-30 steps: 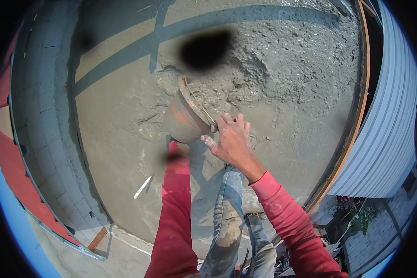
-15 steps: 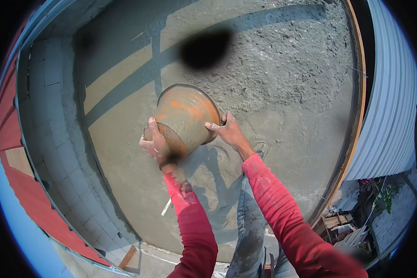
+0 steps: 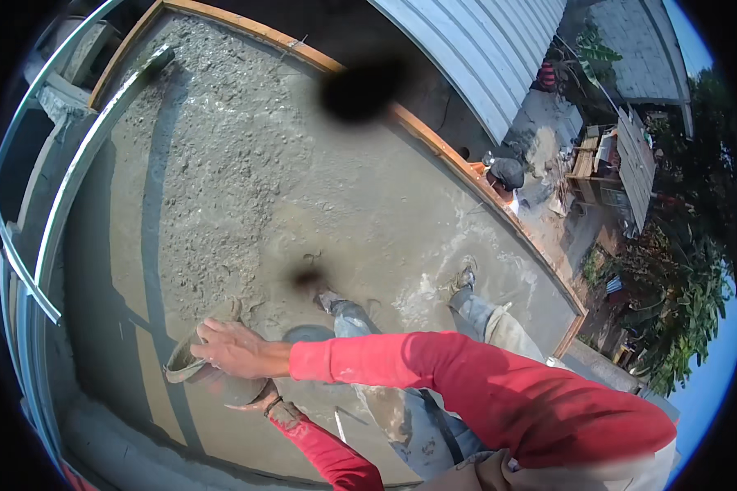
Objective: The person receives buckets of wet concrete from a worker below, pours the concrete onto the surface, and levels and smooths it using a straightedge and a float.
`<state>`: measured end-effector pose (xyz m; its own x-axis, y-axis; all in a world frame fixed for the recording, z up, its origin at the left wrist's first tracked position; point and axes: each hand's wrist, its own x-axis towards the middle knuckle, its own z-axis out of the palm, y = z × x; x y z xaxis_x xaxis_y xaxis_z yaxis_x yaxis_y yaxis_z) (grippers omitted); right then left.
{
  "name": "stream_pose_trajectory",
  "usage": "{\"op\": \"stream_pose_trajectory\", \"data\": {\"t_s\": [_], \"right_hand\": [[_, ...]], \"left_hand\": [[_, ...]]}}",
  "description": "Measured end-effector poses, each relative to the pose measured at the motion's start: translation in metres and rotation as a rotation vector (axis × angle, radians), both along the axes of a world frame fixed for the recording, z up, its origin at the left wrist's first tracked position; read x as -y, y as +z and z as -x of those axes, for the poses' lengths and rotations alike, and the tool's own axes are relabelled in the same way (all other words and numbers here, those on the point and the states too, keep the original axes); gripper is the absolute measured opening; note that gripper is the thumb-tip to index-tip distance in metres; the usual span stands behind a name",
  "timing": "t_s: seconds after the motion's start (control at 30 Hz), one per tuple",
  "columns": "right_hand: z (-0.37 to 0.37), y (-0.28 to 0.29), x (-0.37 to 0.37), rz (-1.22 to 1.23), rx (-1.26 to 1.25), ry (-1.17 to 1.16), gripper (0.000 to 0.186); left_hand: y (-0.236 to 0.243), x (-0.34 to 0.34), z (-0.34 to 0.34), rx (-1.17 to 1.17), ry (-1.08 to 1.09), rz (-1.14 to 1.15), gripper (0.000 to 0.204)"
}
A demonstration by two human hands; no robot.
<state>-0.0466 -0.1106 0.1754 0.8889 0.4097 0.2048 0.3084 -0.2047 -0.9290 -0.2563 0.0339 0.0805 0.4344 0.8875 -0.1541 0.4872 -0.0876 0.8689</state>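
Bucket point(image 3: 231, 389) has swung left, right hand point(image 3: 237, 348) bent over its rim, left hand point(image 3: 262, 398) cupping its bottom, meeting different wet concrete point(image 3: 221, 278) near them.

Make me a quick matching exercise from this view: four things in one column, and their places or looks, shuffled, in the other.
Things
1. bucket
2. white stick
3. wooden board
4. metal sheet

Places and looks
A. orange-brown, edging the wet concrete
B. pale and ribbed
C. between the left grip and the right grip
D. lying on the wet concrete

Right pairs: 1-C, 2-D, 3-A, 4-B
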Motion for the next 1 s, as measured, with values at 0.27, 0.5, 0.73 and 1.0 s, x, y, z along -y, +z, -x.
{"op": "stream_pose_trajectory", "data": {"t_s": [0.27,0.5,0.73,1.0], "right_hand": [[0.052,0.096,0.317,0.231,0.169,-0.227,0.015],[0.108,0.179,0.702,0.410,0.120,-1.155,0.029],[0.191,0.312,1.085,1.008,0.501,-1.801,0.038],[0.230,0.031,1.032,0.079,-0.178,-1.754,0.065]], "left_hand": [[0.011,0.237,-0.043,-0.039,-0.523,0.530,0.094],[0.068,0.421,-0.098,-0.267,-0.623,1.493,0.095],[0.058,0.471,-0.039,-0.760,-0.877,1.148,0.091],[0.042,0.518,0.033,-0.891,-0.712,1.064,0.089]]}}
